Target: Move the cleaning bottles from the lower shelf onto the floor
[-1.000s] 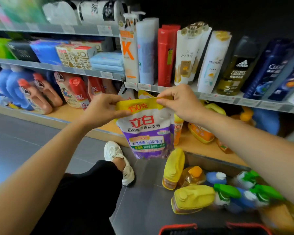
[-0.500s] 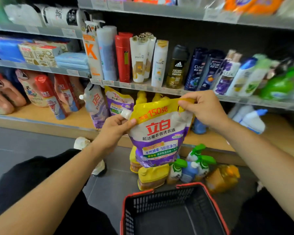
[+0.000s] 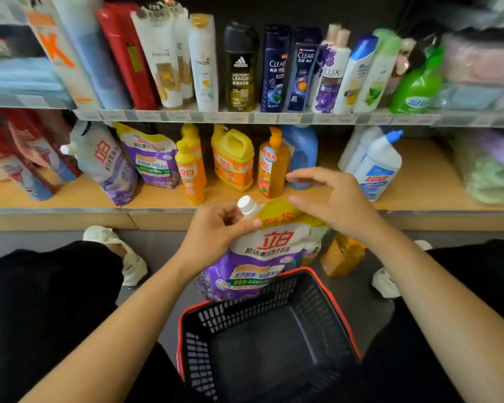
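A purple and yellow detergent pouch point(image 3: 262, 251) with a white cap stands low, just behind the basket and in front of the lower shelf point(image 3: 56, 196). My left hand point(image 3: 216, 228) grips its top left corner beside the cap. My right hand point(image 3: 338, 205) hovers over the top right corner with fingers spread, the thumb close to the pouch edge. On the lower shelf stand two slim orange bottles point(image 3: 189, 170), a yellow jug point(image 3: 233, 158), an orange pump bottle point(image 3: 272, 167), a blue jug point(image 3: 303, 149) and white bottles point(image 3: 378, 164). An orange bottle point(image 3: 342, 254) lies on the floor.
A black basket with a red rim point(image 3: 326, 283) sits on the floor between my knees. Two more pouches point(image 3: 105, 161) lean on the shelf at left. Shampoo bottles point(image 3: 240, 68) line the upper shelf. My shoes point(image 3: 128, 257) rest on the grey floor.
The pouch has come down from chest height to behind the basket. My right hand has let go of its top right corner and opened. The left hand keeps its hold.
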